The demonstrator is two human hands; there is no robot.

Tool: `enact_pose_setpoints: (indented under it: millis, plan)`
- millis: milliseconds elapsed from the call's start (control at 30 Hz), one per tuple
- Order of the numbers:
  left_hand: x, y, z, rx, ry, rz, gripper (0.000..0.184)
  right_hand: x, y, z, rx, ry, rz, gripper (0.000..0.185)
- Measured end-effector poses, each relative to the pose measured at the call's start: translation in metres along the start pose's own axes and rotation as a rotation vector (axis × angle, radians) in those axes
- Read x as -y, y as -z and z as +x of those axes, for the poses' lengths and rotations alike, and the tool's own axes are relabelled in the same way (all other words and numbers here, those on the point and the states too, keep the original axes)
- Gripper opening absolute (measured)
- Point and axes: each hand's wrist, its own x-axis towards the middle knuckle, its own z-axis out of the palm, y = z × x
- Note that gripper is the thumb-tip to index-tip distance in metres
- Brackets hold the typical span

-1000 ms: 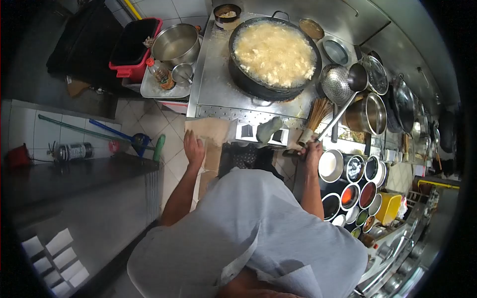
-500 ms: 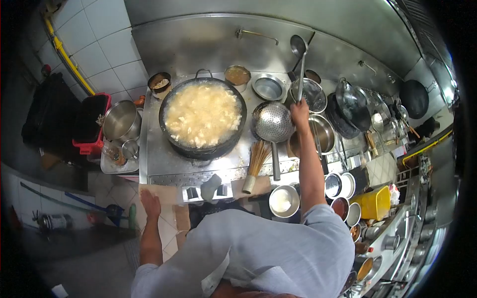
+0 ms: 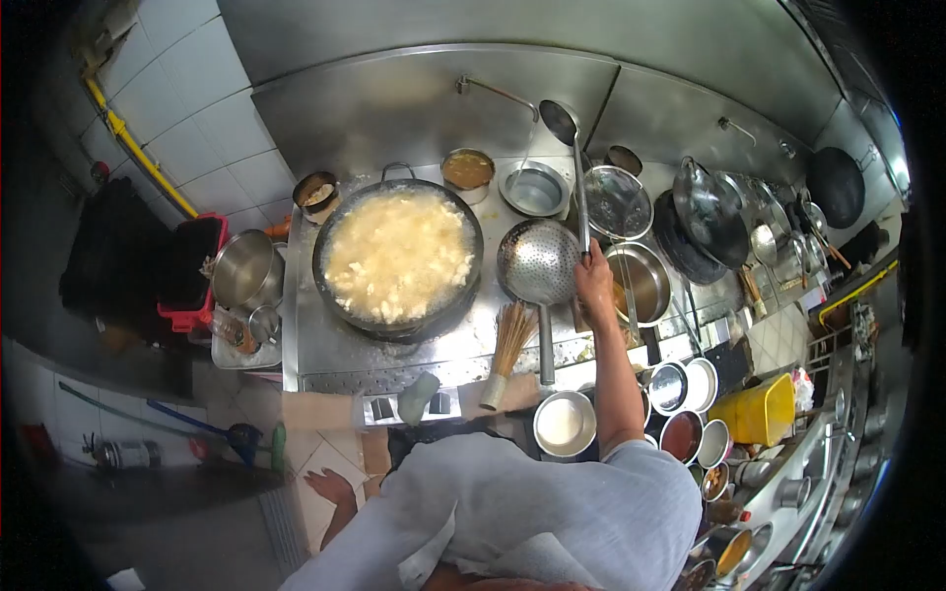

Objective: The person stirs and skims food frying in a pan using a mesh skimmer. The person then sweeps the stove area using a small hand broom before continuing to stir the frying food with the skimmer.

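My right hand (image 3: 594,283) is wrapped round the long handle of a ladle (image 3: 560,122), whose dark bowl is raised by the tap (image 3: 498,95) at the back wall. Water seems to run from the tap into a metal basin (image 3: 533,187) below. My left hand (image 3: 331,486) hangs low beside my body over the floor, fingers spread, holding nothing. To the left on the stove, a large black wok (image 3: 398,258) holds pale pieces in bubbling liquid. A perforated strainer (image 3: 538,261) and a bamboo brush (image 3: 507,355) lie between the wok and my right arm.
Steel pots (image 3: 639,283) and stacked woks (image 3: 702,222) stand right of the ladle. Nearer me are a white bowl (image 3: 565,424), several sauce pots and a yellow container (image 3: 754,409). At the left are a large steel pot (image 3: 248,271) and a red bin (image 3: 187,320).
My right hand has carried the ladle from the stove's front edge up towards the back wall. My left hand has left the front edge and dropped lower. The tap has swung, and the view has shifted.
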Motion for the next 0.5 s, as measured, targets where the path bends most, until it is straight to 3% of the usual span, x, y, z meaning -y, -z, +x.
enact_pose_setpoints:
  millis: [33, 100, 133, 167, 233, 300, 467, 500]
  plan:
    - [0.004, -0.001, -0.004, 0.003, -0.004, 0.004, 0.060, -0.012, -0.003, 0.001, -0.002, -0.005, -0.002, 0.049]
    - [0.005, -0.005, -0.011, 0.194, 0.208, 0.027, 0.059, -0.055, -0.030, 0.015, -0.021, 0.008, 0.099, 0.045]
    - [0.010, -0.010, -0.012, 0.196, 0.212, 0.032, 0.059, -0.083, -0.042, 0.024, 0.003, 0.098, 0.112, 0.041]
    - [0.017, -0.019, -0.011, 0.225, 0.224, 0.017, 0.059, -0.071, -0.039, 0.022, 0.010, 0.095, 0.110, 0.041]
    - [0.025, -0.026, -0.016, 0.255, 0.245, 0.002, 0.059, -0.019, -0.025, 0.015, 0.225, -0.302, 0.381, 0.037]
    - [0.024, -0.029, -0.022, 0.207, 0.201, -0.098, 0.059, -0.066, -0.060, 0.039, 0.130, -0.326, 0.425, 0.031]
    - [0.032, -0.018, -0.043, 0.212, 0.171, -0.129, 0.056, -0.181, -0.123, 0.117, 0.149, -0.209, -0.034, 0.010]
    - [0.037, -0.024, -0.046, 0.226, 0.203, -0.127, 0.054, -0.154, -0.116, 0.116, 0.152, -0.205, -0.037, 0.010]
